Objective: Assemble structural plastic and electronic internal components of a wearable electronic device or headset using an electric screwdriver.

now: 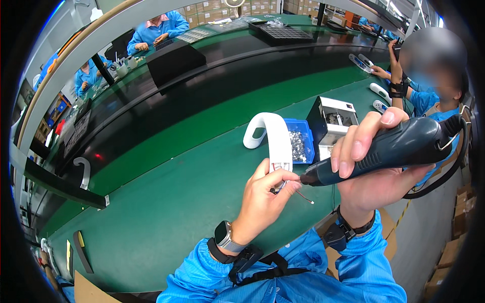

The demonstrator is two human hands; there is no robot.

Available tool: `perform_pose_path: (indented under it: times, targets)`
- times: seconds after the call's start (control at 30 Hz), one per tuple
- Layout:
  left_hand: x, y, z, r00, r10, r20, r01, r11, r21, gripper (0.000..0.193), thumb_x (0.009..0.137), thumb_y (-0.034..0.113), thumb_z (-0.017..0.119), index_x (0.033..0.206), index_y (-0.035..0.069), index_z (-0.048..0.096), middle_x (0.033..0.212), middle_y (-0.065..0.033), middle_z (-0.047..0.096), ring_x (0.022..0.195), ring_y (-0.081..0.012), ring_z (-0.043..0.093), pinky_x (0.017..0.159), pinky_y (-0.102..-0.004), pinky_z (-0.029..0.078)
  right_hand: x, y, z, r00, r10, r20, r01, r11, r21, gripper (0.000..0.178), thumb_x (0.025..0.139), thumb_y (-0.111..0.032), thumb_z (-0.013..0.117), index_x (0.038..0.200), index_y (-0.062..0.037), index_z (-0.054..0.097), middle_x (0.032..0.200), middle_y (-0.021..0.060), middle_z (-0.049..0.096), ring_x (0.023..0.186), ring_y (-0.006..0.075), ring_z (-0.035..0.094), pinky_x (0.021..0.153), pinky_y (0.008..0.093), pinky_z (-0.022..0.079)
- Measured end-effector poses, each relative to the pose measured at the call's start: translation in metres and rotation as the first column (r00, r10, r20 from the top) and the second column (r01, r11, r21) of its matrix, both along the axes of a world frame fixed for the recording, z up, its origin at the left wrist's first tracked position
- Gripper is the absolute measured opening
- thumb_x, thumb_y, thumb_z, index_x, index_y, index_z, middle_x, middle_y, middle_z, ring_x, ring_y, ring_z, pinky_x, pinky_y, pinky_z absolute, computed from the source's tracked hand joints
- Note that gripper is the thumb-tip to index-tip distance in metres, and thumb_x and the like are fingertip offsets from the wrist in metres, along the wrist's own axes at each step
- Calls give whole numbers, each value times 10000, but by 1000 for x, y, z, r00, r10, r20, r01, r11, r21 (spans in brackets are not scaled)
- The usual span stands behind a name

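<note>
A curved white plastic housing with a looped end rises from my left hand, whose fingers are closed round its lower end. Thin wires with a small white connector hang out beside my fingertips. My right hand is wrapped round a dark corded electric screwdriver, held nearly level. Its tip points left and meets the housing's lower end by my left thumb; the exact contact is hidden by my fingers.
Behind the housing stand a blue bin of small metal parts and a black-and-white box-shaped machine. A co-worker sits at the right by more white housings. A dark conveyor belt crosses beyond the green table.
</note>
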State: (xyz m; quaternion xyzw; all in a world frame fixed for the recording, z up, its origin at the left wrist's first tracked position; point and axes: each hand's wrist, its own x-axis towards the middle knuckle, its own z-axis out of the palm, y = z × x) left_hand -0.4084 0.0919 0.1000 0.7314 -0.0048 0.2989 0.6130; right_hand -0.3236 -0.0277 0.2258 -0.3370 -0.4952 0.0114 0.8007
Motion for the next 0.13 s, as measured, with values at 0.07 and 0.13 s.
perform_pose_path:
  times: [0.07,0.13]
  targets:
    - [0,-1,1,1000,2,-6,-2,1000,-8,134,822,105,761,937,47,725,899,-101,580,798,-227,626,631,-325,496,1,-1,1,1000,2,-3,-2,1000,-16,745,930,-739,337,1177,-46,457,775,119,554,503,200,547,460,339,483]
    - [0,-2,1,1000,6,-12,-6,1000,-15,132,825,104,758,938,45,724,900,-103,581,797,-231,627,631,-328,500,8,-1,-1,997,64,43,-61,997,-52,758,920,-749,348,1185,-47,455,794,127,566,519,206,568,470,343,492]
